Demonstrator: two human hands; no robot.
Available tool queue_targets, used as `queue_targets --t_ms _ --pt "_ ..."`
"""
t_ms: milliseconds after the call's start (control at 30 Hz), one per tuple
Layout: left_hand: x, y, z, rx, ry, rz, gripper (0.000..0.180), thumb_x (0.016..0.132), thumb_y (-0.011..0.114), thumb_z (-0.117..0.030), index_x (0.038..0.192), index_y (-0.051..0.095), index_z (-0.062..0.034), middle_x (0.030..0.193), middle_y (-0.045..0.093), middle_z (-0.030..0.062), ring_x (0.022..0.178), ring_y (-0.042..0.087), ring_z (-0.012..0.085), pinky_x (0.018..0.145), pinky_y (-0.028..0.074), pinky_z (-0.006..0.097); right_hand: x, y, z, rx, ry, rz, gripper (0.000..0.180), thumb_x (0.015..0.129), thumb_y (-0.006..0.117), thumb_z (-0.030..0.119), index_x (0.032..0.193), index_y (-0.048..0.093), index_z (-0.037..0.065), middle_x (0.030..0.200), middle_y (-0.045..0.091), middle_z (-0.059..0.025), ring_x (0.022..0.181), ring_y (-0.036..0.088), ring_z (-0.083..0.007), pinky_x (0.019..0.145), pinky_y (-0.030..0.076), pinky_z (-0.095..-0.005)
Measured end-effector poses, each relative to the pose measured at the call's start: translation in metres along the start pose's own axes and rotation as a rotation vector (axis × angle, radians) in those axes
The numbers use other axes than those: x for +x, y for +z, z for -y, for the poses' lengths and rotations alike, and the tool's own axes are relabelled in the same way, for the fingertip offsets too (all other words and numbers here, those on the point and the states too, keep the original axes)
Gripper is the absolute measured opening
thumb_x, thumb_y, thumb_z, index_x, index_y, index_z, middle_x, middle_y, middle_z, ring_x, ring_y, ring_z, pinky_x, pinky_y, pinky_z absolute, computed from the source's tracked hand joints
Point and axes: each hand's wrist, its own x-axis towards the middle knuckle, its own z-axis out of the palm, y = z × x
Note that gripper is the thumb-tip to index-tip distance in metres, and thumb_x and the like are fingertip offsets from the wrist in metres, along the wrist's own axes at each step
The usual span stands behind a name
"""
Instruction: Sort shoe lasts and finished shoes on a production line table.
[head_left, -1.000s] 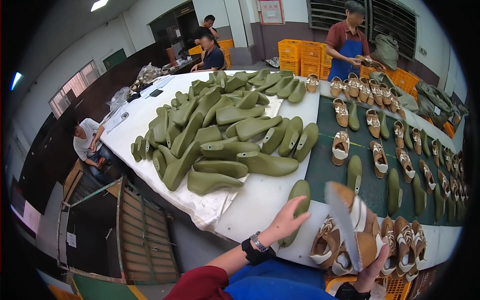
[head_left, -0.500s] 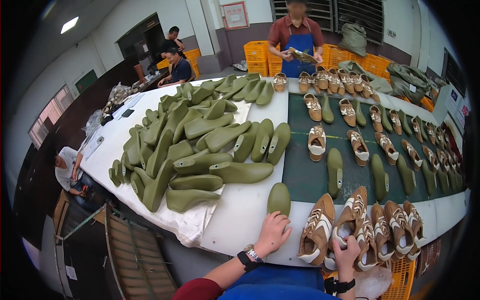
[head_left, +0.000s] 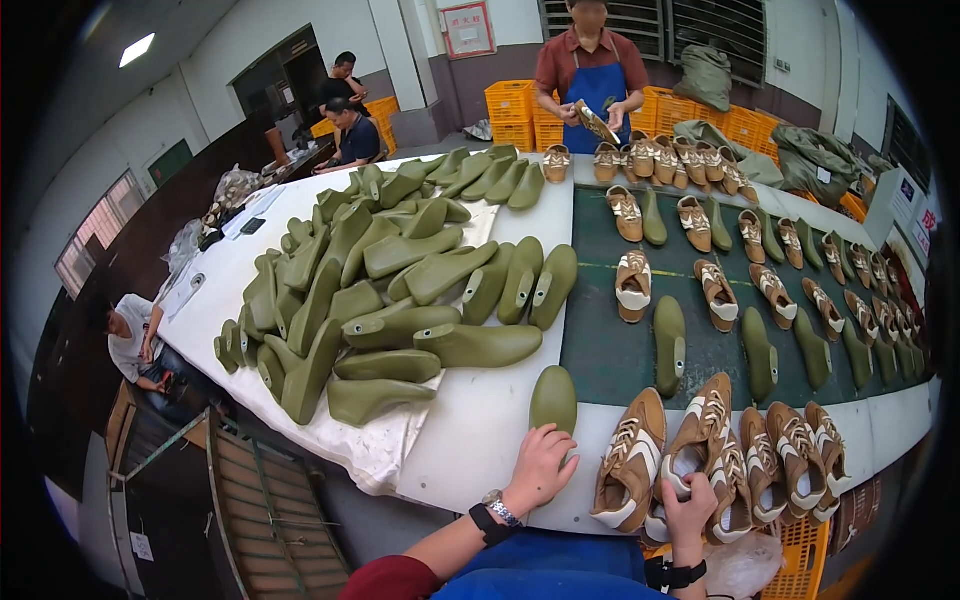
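Observation:
Over the near end of a green shoe last (head_left: 553, 397) on the white tabletop, my left hand (head_left: 540, 468) curls its fingers, with the rounded toe of the last pointing away from me. My right hand (head_left: 690, 508) pinches the heel collar of a brown sneaker (head_left: 703, 425) with white stripes, raised at a tilt over its neighbours. Left of it rests another brown sneaker (head_left: 630, 462). Several more sneakers (head_left: 797, 455) stand in a row to the right along the near edge.
A heap of green lasts (head_left: 400, 255) covers a white cloth (head_left: 380, 455) on the left. Sneakers and lasts stand in rows on the dark green mat (head_left: 615, 370). Across the table a co-worker (head_left: 590, 75) holds a shoe. An orange crate (head_left: 800, 560) sits below the near edge.
Both my hands keep their grips with hardly any movement. Across the table, the co-worker has tilted the held shoe more steeply and shifted a hand on it. The view has moved very slightly.

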Motion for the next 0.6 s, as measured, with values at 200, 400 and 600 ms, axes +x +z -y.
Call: queue_targets --t_ms 200,400,600 --pt "-0.002 -0.007 0.008 0.019 0.001 -0.016 0.019 0.075 0.066 -0.013 0.092 0.064 -0.0041 0.100 0.060 0.0103 0.107 0.050 0.0331 0.093 0.039 0.043 0.001 0.008 0.008 0.022 -0.005 0.007 0.031 0.064 0.076 0.018 0.074 0.051 0.002 0.070 0.053 -0.0132 0.065 0.054 -0.0343 0.058 0.041 -0.0405" --pt "0.017 0.021 0.005 -0.044 0.082 0.043 0.018 0.074 0.065 -0.013 0.089 0.063 -0.0034 0.100 0.061 0.0114 0.106 0.050 0.0326 0.095 0.037 0.044 0.006 -0.009 -0.004 -0.067 0.044 -0.061 0.030 0.064 0.078 0.026 0.070 0.056 0.007 0.065 0.054 -0.0106 0.060 0.055 -0.0304 0.053 0.043 -0.0380" --pt "-0.007 0.012 0.058 0.027 0.147 -0.015 0.015 0.076 0.061 -0.008 0.090 0.062 -0.0008 0.094 0.061 0.0140 0.096 0.053 0.0328 0.096 0.038 0.043 0.013 0.014 0.000 0.070 -0.025 0.026 0.033 0.077 0.066 0.041 0.076 0.057 0.010 0.071 0.057 -0.0077 0.065 0.059 -0.0276 0.057 0.047 -0.0372"
